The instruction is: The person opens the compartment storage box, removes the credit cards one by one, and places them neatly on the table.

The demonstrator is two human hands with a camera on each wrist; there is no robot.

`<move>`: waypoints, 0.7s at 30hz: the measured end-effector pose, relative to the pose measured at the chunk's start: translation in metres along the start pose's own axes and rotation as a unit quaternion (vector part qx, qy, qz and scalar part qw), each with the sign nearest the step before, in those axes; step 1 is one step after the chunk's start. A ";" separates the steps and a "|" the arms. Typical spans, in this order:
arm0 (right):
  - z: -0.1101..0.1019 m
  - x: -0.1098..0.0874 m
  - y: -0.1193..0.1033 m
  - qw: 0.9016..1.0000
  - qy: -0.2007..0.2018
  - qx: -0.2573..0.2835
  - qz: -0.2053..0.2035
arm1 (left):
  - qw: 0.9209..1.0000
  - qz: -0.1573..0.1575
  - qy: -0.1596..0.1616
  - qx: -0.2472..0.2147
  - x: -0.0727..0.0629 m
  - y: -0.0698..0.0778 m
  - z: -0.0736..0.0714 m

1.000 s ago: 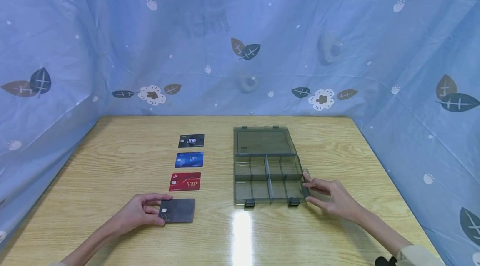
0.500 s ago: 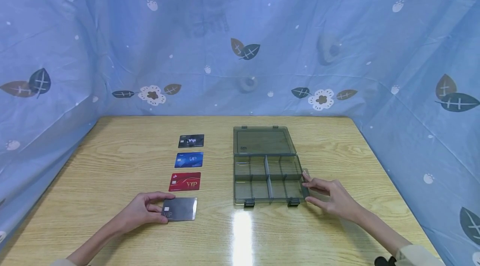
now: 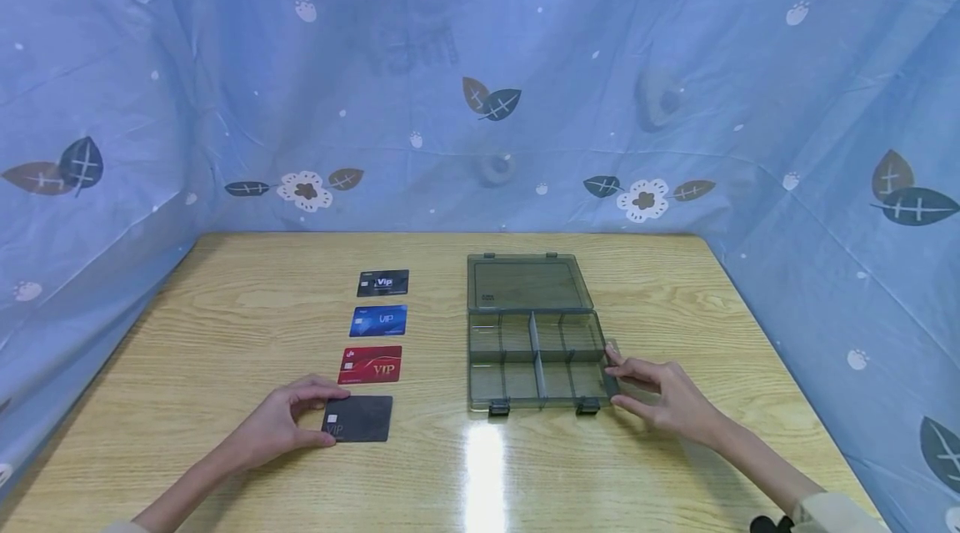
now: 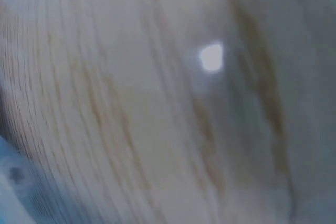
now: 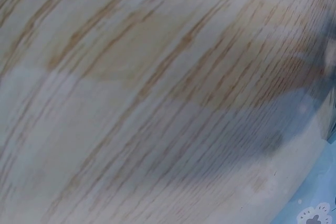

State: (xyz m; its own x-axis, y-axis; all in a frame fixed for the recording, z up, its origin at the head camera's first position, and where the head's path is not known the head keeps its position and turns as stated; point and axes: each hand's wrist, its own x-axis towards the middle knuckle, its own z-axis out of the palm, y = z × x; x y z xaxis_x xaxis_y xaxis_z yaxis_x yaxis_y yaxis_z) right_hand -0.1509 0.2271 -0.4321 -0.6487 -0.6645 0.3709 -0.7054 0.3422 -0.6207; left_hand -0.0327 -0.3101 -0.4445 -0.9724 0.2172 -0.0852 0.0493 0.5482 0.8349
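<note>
In the head view my left hand [image 3: 281, 420] holds a dark grey VIP card [image 3: 362, 419] by its left end, index finger at the top edge and thumb at the lower left corner. The card lies level, close over the wooden table. To the right, a smoky see-through compartment box [image 3: 540, 356] lies with its lid [image 3: 528, 283] folded back. My right hand [image 3: 667, 399] grips the box's right side, thumb and fingers around a dark strip there. Both wrist views show only blurred wood grain and cloth, without hands or cards.
Above the grey card, a red VIP card [image 3: 370, 365], a blue one [image 3: 378, 321] and a black one [image 3: 382, 283] lie in a column. Blue patterned cloth [image 3: 420, 32] walls the table [image 3: 247, 308] at the back and sides. Two latches stick out at the box's front.
The grey card has shifted slightly right and away from me with my left hand. Its right-edge glare from half a second ago has gone. My right hand and the box stay put.
</note>
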 end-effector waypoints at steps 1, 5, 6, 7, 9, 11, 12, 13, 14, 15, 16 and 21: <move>0.000 0.000 0.000 1.000 0.000 0.000 0.001 | 1.000 0.005 0.005 0.013 0.000 0.000 0.000; 0.000 -0.001 0.001 1.000 0.001 -0.003 0.002 | 0.997 0.028 0.021 0.066 0.000 0.000 0.002; 0.000 -0.002 0.001 1.000 0.001 -0.005 0.002 | 0.996 0.033 0.023 0.076 0.000 0.000 0.002; 0.000 -0.002 0.001 1.000 0.001 -0.006 0.002 | 0.996 0.036 0.024 0.083 0.000 0.000 0.003; 0.000 -0.002 0.001 1.000 0.001 -0.007 0.002 | 0.995 0.038 0.023 0.093 0.001 0.000 0.003; 0.000 -0.002 0.001 1.000 0.000 -0.008 0.003 | 0.994 0.035 0.021 0.100 0.001 0.000 0.003; -0.001 -0.002 0.000 1.000 0.000 -0.009 0.003 | 0.994 0.034 0.020 0.104 0.002 0.000 0.003; -0.001 -0.002 0.000 1.000 -0.001 -0.008 0.003 | 0.994 0.032 0.020 0.106 0.002 0.000 0.003; -0.001 -0.002 0.000 1.000 -0.001 -0.008 0.003 | 0.993 0.030 0.020 0.109 0.002 0.000 0.003; -0.001 -0.001 0.000 1.000 -0.001 -0.008 0.003 | 0.993 0.029 0.019 0.111 0.002 0.000 0.003; -0.001 -0.001 0.000 1.000 -0.002 -0.008 0.003 | 0.993 0.029 0.018 0.113 0.002 0.000 0.003; 0.000 -0.001 0.001 1.000 -0.002 -0.004 0.001 | 0.993 0.033 0.014 0.115 0.002 0.000 0.002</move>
State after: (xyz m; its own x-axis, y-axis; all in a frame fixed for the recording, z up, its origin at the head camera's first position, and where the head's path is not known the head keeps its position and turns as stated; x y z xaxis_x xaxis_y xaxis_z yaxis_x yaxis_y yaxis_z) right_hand -0.1508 0.2278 -0.4327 -0.6497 -0.6658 0.3668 -0.7058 0.3493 -0.6162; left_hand -0.0344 -0.3077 -0.4457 -0.9714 0.2371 -0.0162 0.1603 0.7043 0.6915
